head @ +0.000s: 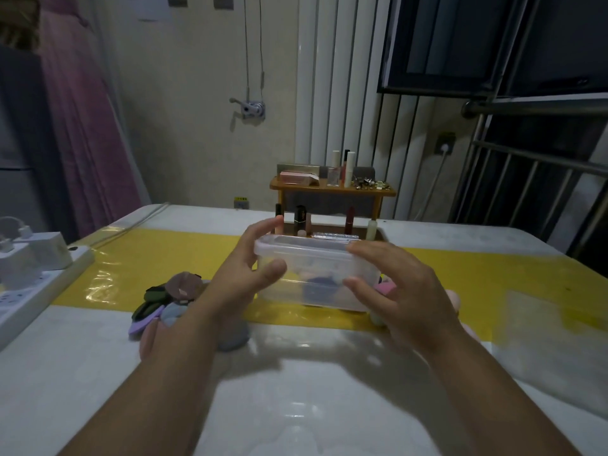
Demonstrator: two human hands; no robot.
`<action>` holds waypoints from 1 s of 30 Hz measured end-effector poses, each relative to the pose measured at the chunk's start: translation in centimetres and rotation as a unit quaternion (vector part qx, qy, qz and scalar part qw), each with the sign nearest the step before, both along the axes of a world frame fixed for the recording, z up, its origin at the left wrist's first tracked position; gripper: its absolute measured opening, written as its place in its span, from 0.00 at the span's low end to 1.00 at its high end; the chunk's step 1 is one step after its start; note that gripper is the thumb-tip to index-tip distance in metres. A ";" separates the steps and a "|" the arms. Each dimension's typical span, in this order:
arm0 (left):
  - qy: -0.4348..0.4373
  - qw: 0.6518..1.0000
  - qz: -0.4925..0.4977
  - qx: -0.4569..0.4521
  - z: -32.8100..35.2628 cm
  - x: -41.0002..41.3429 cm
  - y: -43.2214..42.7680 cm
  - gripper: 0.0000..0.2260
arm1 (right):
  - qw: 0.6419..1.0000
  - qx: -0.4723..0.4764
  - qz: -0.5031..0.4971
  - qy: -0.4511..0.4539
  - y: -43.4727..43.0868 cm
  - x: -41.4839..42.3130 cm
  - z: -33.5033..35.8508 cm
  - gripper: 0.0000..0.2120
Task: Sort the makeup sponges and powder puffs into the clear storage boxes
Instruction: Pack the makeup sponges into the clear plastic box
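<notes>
Clear plastic storage box (316,258), lid on, is sitting mid-surface over the yellow strip (158,258); can't tell whether it's resting or lifted a bit. Left hand (243,268) is gripping the box's L end, thumb pressing on the front wall and fingers (265,226) curling over the lid edge. Right hand (398,291) is gripping the R end w/ thumb at front and fingers wrapping over the top corner. Something dark blue is showing thru the wall, too blurred to name. Pile of powder puffs (164,297) (green, mauve, lilac, grey-blue) is lying on the surface (296,390) just L of the left wrist. Pink puff (385,287) is peeking out beside the box's R end. Wooden rack (332,190) w/ lipsticks (349,218) is standing behind the box. Power strip (29,291) is lying at the far L edge.
</notes>
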State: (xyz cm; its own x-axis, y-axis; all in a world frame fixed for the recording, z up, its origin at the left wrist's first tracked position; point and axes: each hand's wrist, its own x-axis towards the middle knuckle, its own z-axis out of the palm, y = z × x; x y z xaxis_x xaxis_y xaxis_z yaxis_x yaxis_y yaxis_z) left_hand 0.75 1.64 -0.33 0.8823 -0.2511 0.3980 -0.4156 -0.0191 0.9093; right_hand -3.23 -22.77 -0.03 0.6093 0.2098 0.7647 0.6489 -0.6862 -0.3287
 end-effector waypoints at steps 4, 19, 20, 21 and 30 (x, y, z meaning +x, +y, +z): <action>-0.073 0.995 0.060 0.043 0.0 -0.3 -0.2 0.28 | 1.000 -0.007 -0.005 -0.005 0.0 0.2 -0.1 0.22; 0.014 1.000 0.009 -0.025 -0.1 0.1 -1.5 0.41 | 0.982 -0.102 -0.075 -0.139 -0.2 0.4 0.1 0.23; 0.013 1.000 0.011 -0.025 0.0 0.1 -1.5 0.41 | 0.979 -0.111 -0.080 -0.151 -0.2 0.4 0.1 0.23; 0.012 1.000 0.017 -0.021 0.1 0.1 -1.5 0.42 | 0.976 -0.119 -0.085 -0.161 -0.1 0.4 0.2 0.23; 0.020 0.999 0.043 -0.026 0.0 0.2 -1.7 0.46 | 0.955 -0.153 -0.119 -0.224 0.0 1.1 0.1 0.24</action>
State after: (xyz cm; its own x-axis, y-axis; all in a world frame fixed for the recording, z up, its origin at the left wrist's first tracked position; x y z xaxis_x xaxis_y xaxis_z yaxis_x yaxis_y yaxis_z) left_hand 1.00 -0.06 -0.37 0.9152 -0.1534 0.3727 -0.3780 -0.0058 0.9258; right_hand -2.17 -22.75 0.08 0.2937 0.3622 0.8846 0.4909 -0.8512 0.1856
